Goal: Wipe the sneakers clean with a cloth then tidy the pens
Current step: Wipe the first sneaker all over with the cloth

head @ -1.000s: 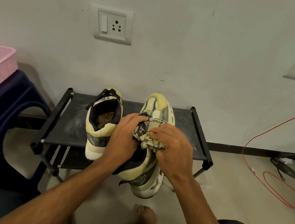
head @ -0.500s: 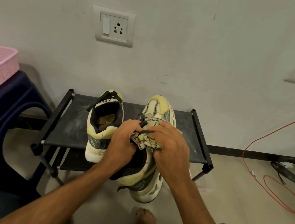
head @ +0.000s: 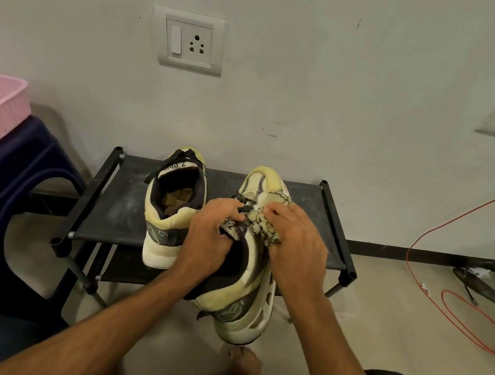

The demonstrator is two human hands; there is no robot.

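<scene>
so the left hand (head: 211, 240) has its fingers curled round the tongue of one yellowish sneaker (head: 240, 308), holding it tilted over the front edge of the black rack (head: 120, 199), the right hand (head: 296, 251) scrunches a patterned cloth (head: 268, 225) against its laces, and the other sneaker (head: 171, 212) sits on the rack's top shelf

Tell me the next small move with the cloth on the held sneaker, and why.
Probably slide the cloth forward toward the toe. The left hand grips the sneaker at its tongue, steadying it, while the right hand holds the cloth bunched on the laces; the yellowish toe beyond it lies uncovered.
</scene>
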